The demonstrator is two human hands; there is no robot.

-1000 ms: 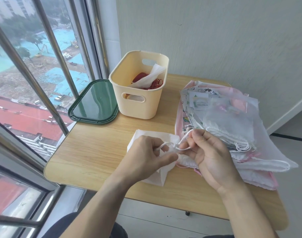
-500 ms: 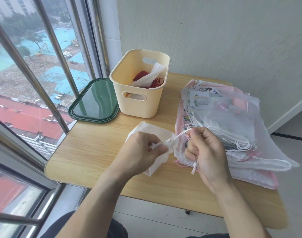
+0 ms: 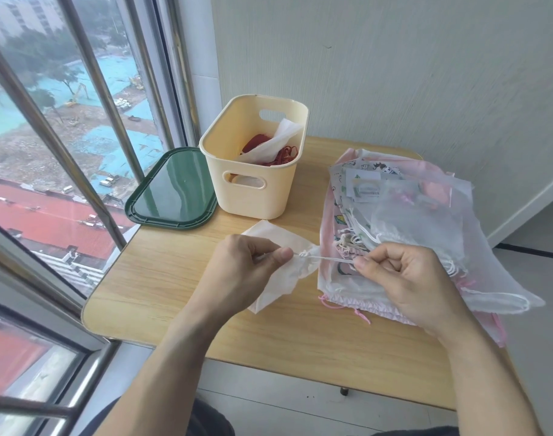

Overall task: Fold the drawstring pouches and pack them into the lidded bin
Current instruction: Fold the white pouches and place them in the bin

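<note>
I pinch the white pouch (image 3: 281,262) neck with the left hand (image 3: 246,272); the right hand (image 3: 404,281) pinches its drawstring (image 3: 328,259). The bin (image 3: 253,171) holds few; the stack (image 3: 410,228) remains.

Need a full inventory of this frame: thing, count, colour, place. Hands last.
table: 1, light wood, by the window
bin: 1, cream, far side of table, open, holding a white pouch and red items
lid: 1, dark green, flat on table, left of bin, touching it
small pouch: 1, white, front centre of table, mouth gathered
drawstring: 1, white, stretched between the hands
pouch pile: count unclear, pink, white, sheer and printed, right side of table
window bars: several, metal, left
wall: 1, pale, behind table
left hand: pinches the small pouch's mouth
right hand: pinches the drawstring
</note>
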